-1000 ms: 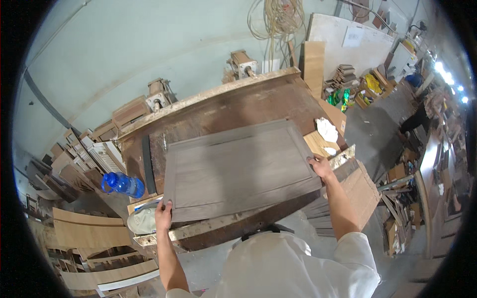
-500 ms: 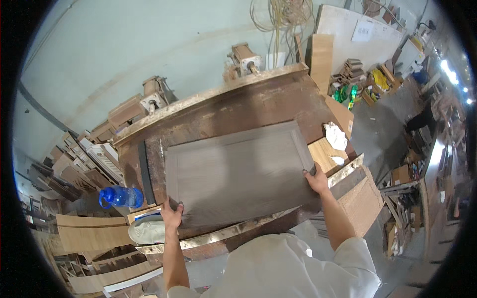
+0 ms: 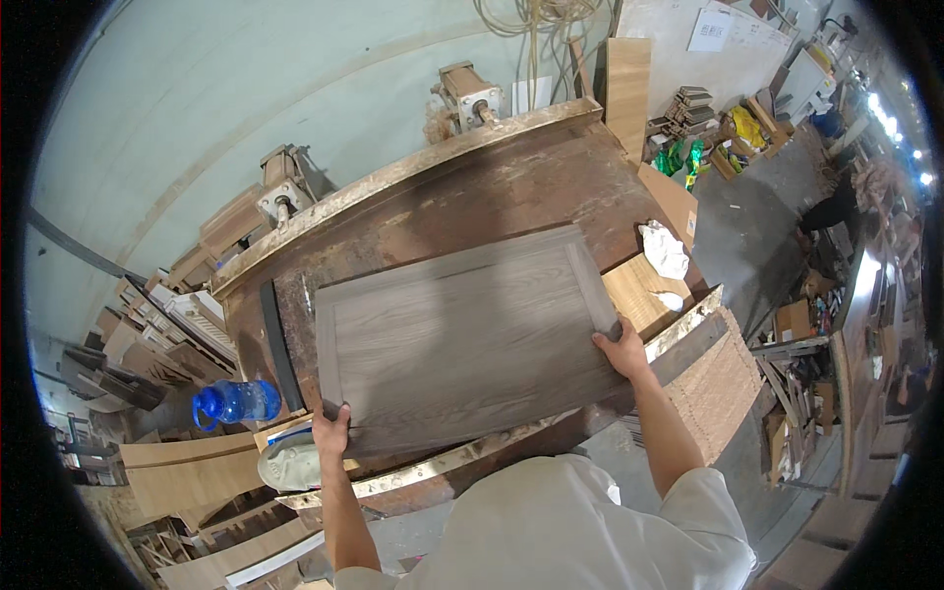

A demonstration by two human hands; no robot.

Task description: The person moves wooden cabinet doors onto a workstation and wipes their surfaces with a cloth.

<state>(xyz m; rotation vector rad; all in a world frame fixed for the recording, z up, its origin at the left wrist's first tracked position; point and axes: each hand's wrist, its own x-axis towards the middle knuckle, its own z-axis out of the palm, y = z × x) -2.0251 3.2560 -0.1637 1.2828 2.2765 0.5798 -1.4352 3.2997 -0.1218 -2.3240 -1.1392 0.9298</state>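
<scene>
A grey-brown wood-grain cabinet door [image 3: 462, 339] with a framed border lies over the brown workbench [image 3: 413, 236], slanting up toward the right. My left hand [image 3: 331, 430] grips its near left corner, thumb on the top face and fingers out of sight beneath. At the right edge, my right hand [image 3: 621, 351] holds the door the same way, thumb on top. Whether the door rests on the bench or is slightly raised, I cannot tell. A light cap [image 3: 291, 464] sits beside my left hand. Near my right hand is a pale wood board [image 3: 644, 295] with crumpled white paper [image 3: 664, 251] on it.
A blue water bottle [image 3: 236, 403] and a dark strip [image 3: 282, 344] are at the bench's left. Metal cylinders [image 3: 472, 96] stand behind the raised far rail [image 3: 413, 187]. A worn metal rail [image 3: 472, 452] runs along the near edge. Stacked boards [image 3: 187, 472] stand at left.
The whole view has shifted slightly, with the bench and door a little farther left in the picture. Both hands keep their hold on the door.
</scene>
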